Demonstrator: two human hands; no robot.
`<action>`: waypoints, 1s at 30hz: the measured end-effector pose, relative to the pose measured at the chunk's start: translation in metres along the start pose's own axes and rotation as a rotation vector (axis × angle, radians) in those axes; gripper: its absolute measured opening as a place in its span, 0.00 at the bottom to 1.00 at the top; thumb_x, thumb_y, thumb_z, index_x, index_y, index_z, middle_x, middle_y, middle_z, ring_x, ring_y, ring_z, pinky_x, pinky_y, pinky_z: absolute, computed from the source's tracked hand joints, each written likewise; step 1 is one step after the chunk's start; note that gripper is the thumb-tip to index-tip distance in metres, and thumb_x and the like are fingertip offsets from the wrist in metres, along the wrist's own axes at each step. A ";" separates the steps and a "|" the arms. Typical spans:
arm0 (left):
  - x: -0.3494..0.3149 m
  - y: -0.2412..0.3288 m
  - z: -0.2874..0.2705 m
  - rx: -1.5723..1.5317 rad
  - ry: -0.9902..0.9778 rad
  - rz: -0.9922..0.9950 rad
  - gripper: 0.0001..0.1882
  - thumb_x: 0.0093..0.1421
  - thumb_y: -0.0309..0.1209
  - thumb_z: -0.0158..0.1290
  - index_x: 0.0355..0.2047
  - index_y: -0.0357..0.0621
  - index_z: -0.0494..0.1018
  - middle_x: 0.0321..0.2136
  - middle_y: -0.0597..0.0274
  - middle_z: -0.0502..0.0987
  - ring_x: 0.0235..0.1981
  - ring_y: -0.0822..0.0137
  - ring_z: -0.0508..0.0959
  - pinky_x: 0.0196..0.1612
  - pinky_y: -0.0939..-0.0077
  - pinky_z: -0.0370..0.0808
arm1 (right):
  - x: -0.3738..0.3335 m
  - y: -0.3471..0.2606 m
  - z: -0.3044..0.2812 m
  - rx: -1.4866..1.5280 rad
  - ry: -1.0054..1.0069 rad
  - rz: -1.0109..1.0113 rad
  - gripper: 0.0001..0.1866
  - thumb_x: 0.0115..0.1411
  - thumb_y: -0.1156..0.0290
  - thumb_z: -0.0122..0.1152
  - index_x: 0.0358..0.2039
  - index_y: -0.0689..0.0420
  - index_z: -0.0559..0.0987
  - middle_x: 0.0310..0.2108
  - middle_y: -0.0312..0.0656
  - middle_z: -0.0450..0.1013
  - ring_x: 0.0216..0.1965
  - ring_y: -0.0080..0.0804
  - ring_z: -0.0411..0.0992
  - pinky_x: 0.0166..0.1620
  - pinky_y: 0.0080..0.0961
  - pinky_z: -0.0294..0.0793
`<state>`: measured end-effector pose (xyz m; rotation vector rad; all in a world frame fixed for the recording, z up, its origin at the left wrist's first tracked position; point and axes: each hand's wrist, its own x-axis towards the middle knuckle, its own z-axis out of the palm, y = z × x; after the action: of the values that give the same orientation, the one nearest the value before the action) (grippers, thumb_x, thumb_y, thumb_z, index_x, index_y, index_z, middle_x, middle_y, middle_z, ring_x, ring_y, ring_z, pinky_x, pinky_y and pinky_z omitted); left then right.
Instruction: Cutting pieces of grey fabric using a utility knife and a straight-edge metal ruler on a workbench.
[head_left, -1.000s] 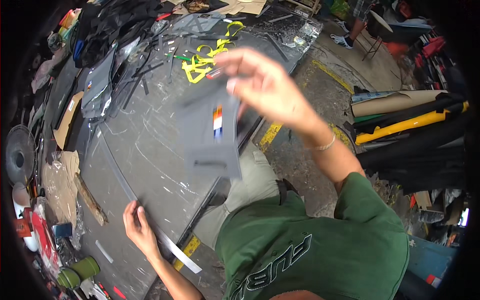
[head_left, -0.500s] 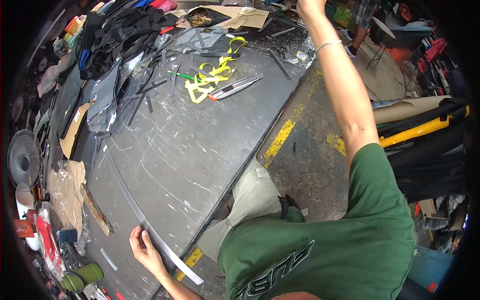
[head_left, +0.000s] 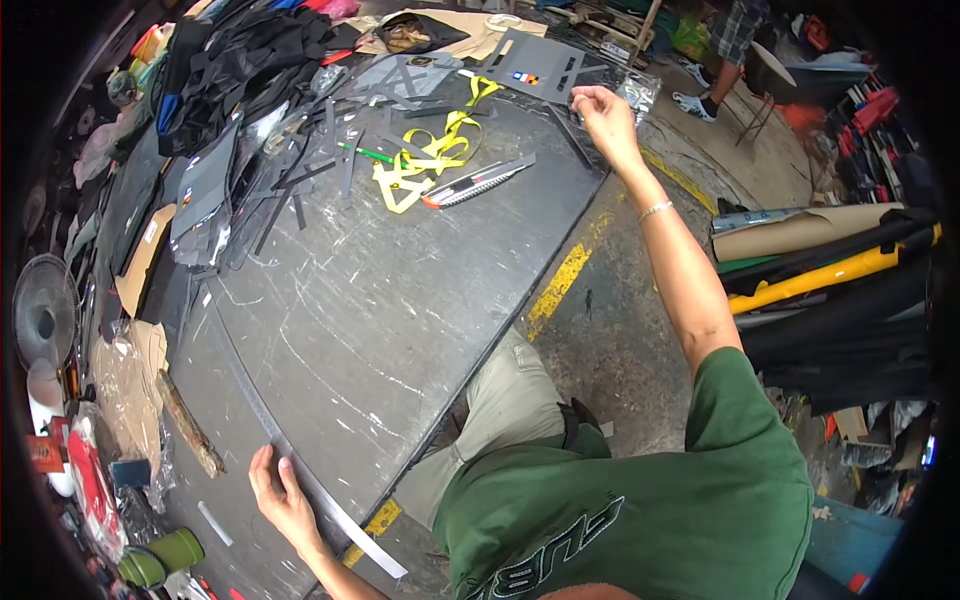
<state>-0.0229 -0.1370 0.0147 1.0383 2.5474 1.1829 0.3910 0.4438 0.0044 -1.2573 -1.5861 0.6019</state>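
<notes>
1. Worktable, broad, dark grey, scratched (head_left: 340, 300): spans 7 to 12 o'clock.
2. Ruler, long, thin, silver-grey, apparently metal (head_left: 276, 430): lies towards 8 o'clock, near end overhanging the table edge. Judged light, springy, slippery; best held flat by its long edges at mid-length.
3. Panel, flat, grey, rectangular, slotted, with small coloured patch (head_left: 540, 62): at 12 o'clock, on the far corner. Judged light, flexible, easily creased; best pinched at a slot-free border.
4. Left hand (head_left: 284, 503): 7 to 8 o'clock, at the ruler; thumb and fingers apart.
5. Right hand (head_left: 607, 122): 1 o'clock, beside the panel's near corner; fingers bent, closure and contact cannot be determined.
</notes>
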 end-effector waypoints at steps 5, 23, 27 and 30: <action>-0.002 0.006 0.009 0.512 -0.185 0.128 0.34 0.70 0.36 0.54 0.73 0.43 0.58 0.74 0.47 0.58 0.76 0.50 0.53 0.77 0.51 0.46 | -0.048 -0.074 0.029 -0.124 -0.366 -0.174 0.13 0.67 0.67 0.62 0.46 0.60 0.85 0.35 0.34 0.81 0.34 0.19 0.75 0.41 0.22 0.76; 0.167 0.039 0.021 0.705 -0.053 0.442 0.30 0.68 0.51 0.53 0.59 0.40 0.74 0.67 0.52 0.68 0.67 0.46 0.69 0.67 0.48 0.66 | -0.092 -0.138 0.031 -0.491 -0.844 -0.667 0.25 0.59 0.77 0.64 0.59 0.60 0.76 0.48 0.50 0.74 0.53 0.50 0.72 0.57 0.40 0.70; 0.264 0.057 0.071 0.442 0.033 0.634 0.22 0.69 0.42 0.54 0.54 0.38 0.77 0.57 0.48 0.77 0.55 0.46 0.79 0.58 0.58 0.76 | -0.090 -0.157 0.011 -0.425 -0.813 -0.576 0.28 0.59 0.78 0.63 0.61 0.59 0.75 0.48 0.49 0.73 0.49 0.48 0.74 0.54 0.37 0.73; 0.310 0.079 0.095 0.318 0.063 0.475 0.18 0.69 0.40 0.54 0.47 0.37 0.80 0.47 0.45 0.82 0.50 0.45 0.81 0.54 0.56 0.76 | -0.085 -0.154 -0.008 -0.173 -0.658 -0.549 0.29 0.62 0.78 0.65 0.65 0.56 0.73 0.51 0.45 0.71 0.51 0.37 0.73 0.54 0.32 0.74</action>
<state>-0.1763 0.1573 0.0527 1.7818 2.6803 0.9176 0.3298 0.3114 0.1027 -0.6990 -2.4586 0.5530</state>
